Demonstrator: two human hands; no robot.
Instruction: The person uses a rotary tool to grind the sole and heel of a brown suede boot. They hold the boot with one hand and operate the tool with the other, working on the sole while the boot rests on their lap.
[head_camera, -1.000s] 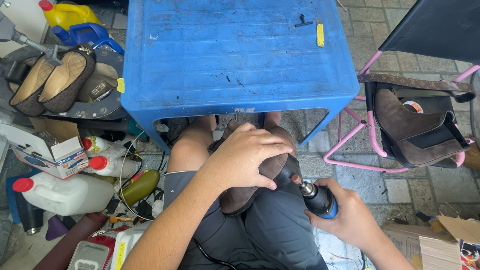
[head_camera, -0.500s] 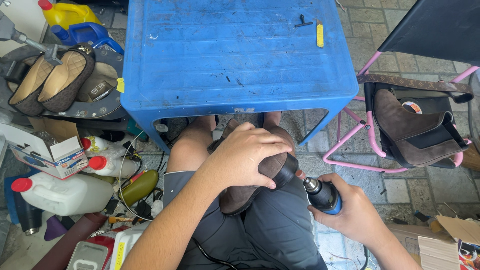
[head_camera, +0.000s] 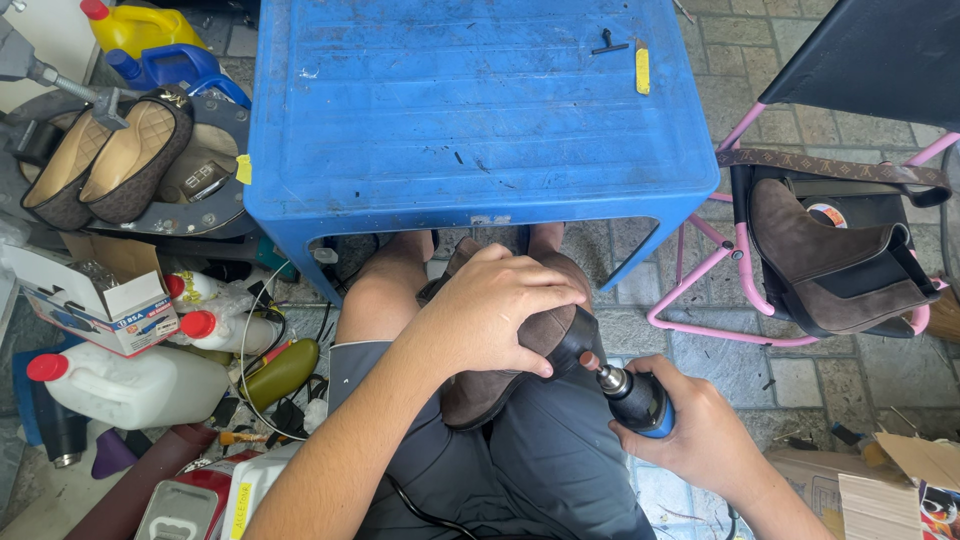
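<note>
Head view, left to right: left hand (head_camera: 500, 310) spread wide and pressed over brown suede boot (head_camera: 500, 375) lying across lap, below blue plastic table (head_camera: 480, 110). Likely light, soft in upper, stiff at heel; best gripped over top, as now. Right hand (head_camera: 700, 440) wrapped around blue rotary tool (head_camera: 630, 392), tip at boot's heel.

White-blue carton (head_camera: 100, 300) (open) lower left.
</note>
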